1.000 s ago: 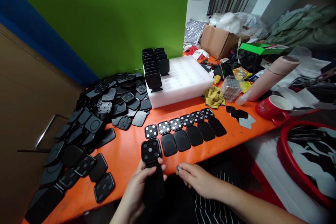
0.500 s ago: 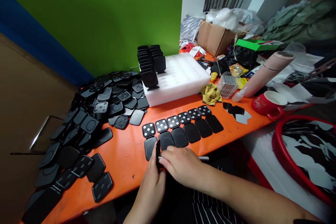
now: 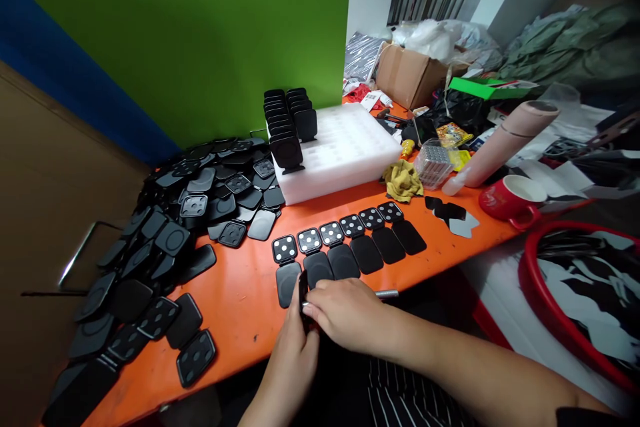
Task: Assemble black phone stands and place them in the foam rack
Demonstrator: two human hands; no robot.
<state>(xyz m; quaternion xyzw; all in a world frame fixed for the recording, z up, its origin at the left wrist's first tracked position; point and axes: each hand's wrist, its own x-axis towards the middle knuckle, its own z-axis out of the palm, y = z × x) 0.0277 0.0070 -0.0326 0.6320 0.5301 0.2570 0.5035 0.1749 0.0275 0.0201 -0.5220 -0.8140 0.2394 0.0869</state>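
My left hand (image 3: pixel 293 347) grips a black folding pad (image 3: pixel 303 292), standing edge-on, at the table's front edge. In my right hand (image 3: pixel 345 313), closed right beside it, is a thin silver ridged rod (image 3: pixel 387 294). One rod end points at the held pad's face; whether they touch I cannot make out. The rod's middle is hidden by my fingers. Just beyond my hands lies a row of opened black pads (image 3: pixel 367 255), whose upper halves carry pale round dots. My left hand partly covers the nearest pad (image 3: pixel 287 280).
Black pads (image 3: pixel 170 240) pile up on the left of the orange table (image 3: pixel 240 300). More stand upright in a white foam block (image 3: pixel 340 147). To the right are a yellow cloth (image 3: pixel 403 180), a clear box (image 3: pixel 434 163), a red mug (image 3: pixel 510 203), a pink bottle (image 3: pixel 515 140) and a red-rimmed tub (image 3: pixel 530 287).
The rod has tilted slightly in my right hand, its far end a little higher. Both hands stay almost in place, still holding the pad and the rod.
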